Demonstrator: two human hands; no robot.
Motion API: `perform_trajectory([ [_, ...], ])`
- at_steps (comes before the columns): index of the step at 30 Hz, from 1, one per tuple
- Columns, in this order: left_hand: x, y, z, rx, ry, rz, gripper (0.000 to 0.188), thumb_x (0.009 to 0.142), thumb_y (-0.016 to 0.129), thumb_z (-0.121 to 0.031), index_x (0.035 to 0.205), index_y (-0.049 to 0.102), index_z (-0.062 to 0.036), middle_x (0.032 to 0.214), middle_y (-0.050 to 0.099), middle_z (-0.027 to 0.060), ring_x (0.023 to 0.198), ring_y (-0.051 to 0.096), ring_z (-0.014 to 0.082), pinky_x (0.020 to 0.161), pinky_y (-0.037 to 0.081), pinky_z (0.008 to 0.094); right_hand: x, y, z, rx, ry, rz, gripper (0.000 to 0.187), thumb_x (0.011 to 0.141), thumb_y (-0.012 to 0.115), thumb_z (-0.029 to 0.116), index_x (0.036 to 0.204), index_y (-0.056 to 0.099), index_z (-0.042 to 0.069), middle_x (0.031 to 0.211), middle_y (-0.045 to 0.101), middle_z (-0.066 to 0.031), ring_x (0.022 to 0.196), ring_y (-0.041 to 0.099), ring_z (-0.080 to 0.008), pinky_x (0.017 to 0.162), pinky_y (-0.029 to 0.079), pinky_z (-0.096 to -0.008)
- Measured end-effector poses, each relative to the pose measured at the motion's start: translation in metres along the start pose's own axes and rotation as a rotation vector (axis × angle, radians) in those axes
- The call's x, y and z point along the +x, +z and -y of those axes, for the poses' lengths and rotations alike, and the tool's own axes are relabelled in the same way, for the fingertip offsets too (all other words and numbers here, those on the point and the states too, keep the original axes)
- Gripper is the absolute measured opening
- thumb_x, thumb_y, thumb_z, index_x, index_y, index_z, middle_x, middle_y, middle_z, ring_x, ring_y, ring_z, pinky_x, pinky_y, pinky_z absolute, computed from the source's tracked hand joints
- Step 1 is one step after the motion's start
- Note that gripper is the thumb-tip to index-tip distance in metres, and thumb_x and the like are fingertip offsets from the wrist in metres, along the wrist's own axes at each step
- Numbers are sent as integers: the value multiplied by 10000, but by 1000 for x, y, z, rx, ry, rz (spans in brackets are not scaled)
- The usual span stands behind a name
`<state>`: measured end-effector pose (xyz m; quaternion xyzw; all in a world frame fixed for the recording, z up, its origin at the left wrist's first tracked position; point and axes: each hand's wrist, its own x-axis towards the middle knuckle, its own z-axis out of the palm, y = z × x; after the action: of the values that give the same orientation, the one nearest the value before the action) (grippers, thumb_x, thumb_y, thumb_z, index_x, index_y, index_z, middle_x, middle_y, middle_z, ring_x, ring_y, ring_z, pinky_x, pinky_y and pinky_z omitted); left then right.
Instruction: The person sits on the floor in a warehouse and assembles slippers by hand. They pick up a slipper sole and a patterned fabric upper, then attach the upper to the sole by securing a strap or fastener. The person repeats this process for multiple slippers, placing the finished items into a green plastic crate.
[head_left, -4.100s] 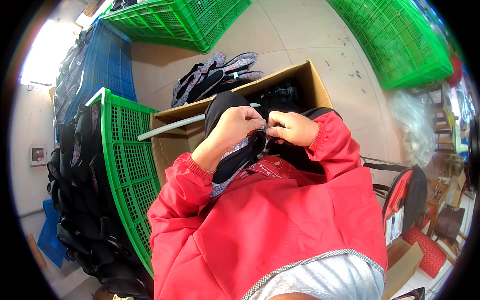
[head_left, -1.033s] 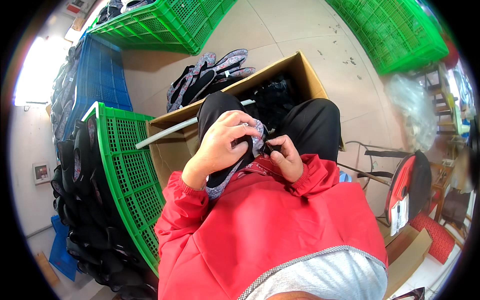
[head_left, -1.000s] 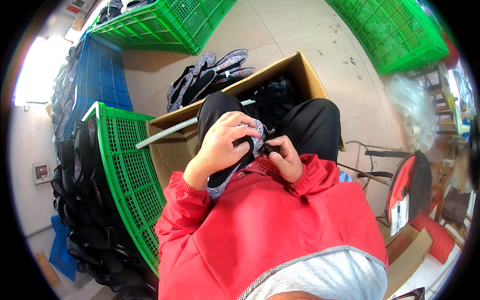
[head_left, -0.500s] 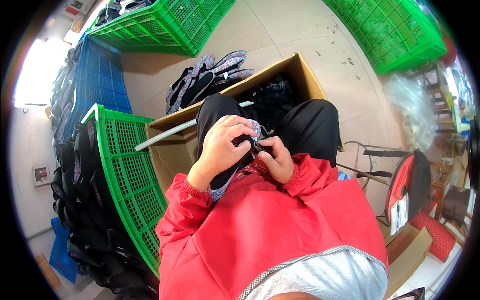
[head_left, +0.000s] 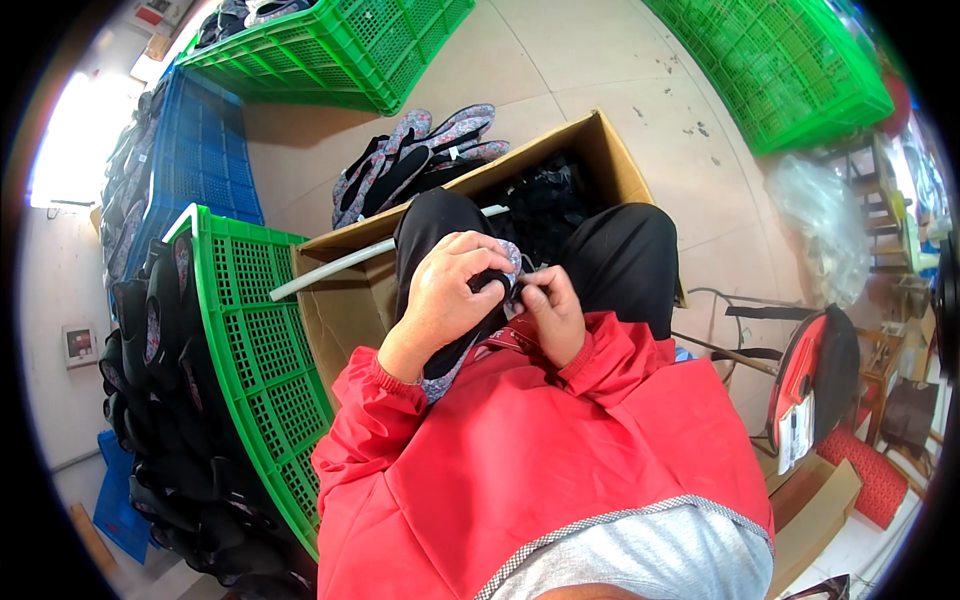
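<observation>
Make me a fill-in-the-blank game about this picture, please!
1. The left hand holds a flower-patterned piece, and the right hand has its index finger and ____ close together beside it.
2. The person's sleeves are coloured ____.
3. The box with the pale rod slanting over it is made of ____.
4. The crate just left of that box is coloured ____.

Missing words: thumb; red; cardboard; green.
</observation>
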<state>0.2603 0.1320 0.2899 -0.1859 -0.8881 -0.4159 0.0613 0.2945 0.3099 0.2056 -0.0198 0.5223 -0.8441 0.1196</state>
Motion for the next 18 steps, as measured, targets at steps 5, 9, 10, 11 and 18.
perform_trajectory([
  [5, 1, -18, -20, 158, -100, 103, 447, 683, 685, -56, 1127, 640, -87, 1182, 593, 101, 1098, 573, 308, 926, 486, 387, 8, -3, 15, 17, 122, -130, 321, 935, 669, 150, 1174, 476, 55, 957, 573, -32, 791, 545, -77, 710, 463, -216],
  [9, -8, -27, -24, 320, -204, 202, 573, 694, 714, -135, 1242, 558, -68, 1214, 548, 125, 1140, 546, 341, 945, 483, 417, 9, 4, 8, -353, -42, -68, 609, 809, 806, 207, 1270, 449, 31, 1046, 556, -64, 910, 545, -103, 827, 479, -263],
  [10, -10, -26, -26, 351, -231, 209, 565, 698, 712, -136, 1236, 557, -60, 1205, 549, 129, 1136, 548, 344, 942, 484, 418, 10, 6, 8, -431, -60, -61, 674, 776, 834, 220, 1290, 443, 25, 1068, 551, -71, 941, 542, -111, 857, 479, -276],
  [11, -11, -24, -27, 360, -245, 190, 534, 708, 708, -144, 1210, 561, -36, 1173, 555, 149, 1115, 556, 356, 927, 490, 422, 11, 9, 9, -421, -4, -68, 736, 750, 849, 268, 1304, 439, 9, 1151, 551, -123, 1013, 561, -176, 920, 472, -320],
  [18, -19, -10, -16, 439, -279, 60, 328, 784, 596, -78, 1106, 572, -20, 997, 624, 159, 954, 616, 384, 853, 505, 445, 29, 14, 6, -775, -54, -21, 624, 738, 692, 69, 1314, 462, -2, 1244, 577, -204, 1142, 592, -318, 979, 462, -357],
])
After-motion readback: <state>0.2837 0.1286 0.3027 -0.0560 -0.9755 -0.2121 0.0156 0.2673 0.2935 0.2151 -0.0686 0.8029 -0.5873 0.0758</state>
